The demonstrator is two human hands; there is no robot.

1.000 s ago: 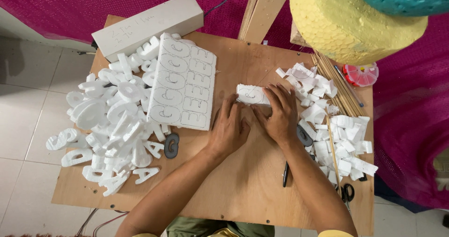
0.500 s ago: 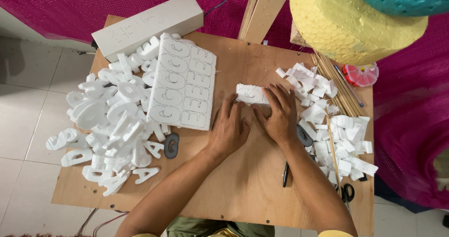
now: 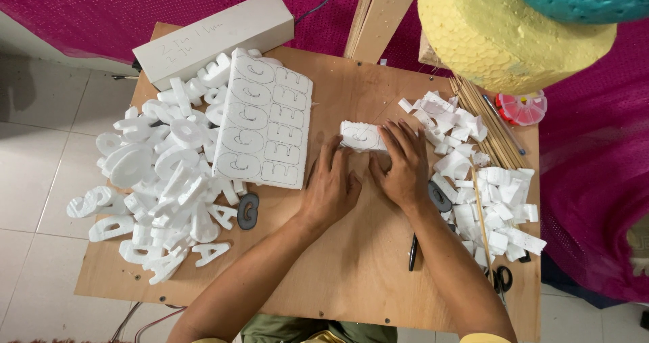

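Note:
A small white foam block [image 3: 359,136] with a letter outline drawn on it lies on the wooden board [image 3: 351,262]. My left hand [image 3: 332,189] presses its near left edge with the fingers spread flat. My right hand [image 3: 403,164] lies over its right end, fingers on the foam. A foam sheet [image 3: 265,118] marked with rows of letter outlines sits just left of my hands. Beyond it is a heap of cut white foam letters [image 3: 159,174].
Foam offcuts [image 3: 483,180] pile up at the right, with thin wooden sticks [image 3: 481,123], scissors [image 3: 501,279] and a black pen [image 3: 412,252]. A dark letter template [image 3: 247,210] lies by the sheet. A long white box [image 3: 215,37] and big yellow foam shape [image 3: 507,32] stand behind.

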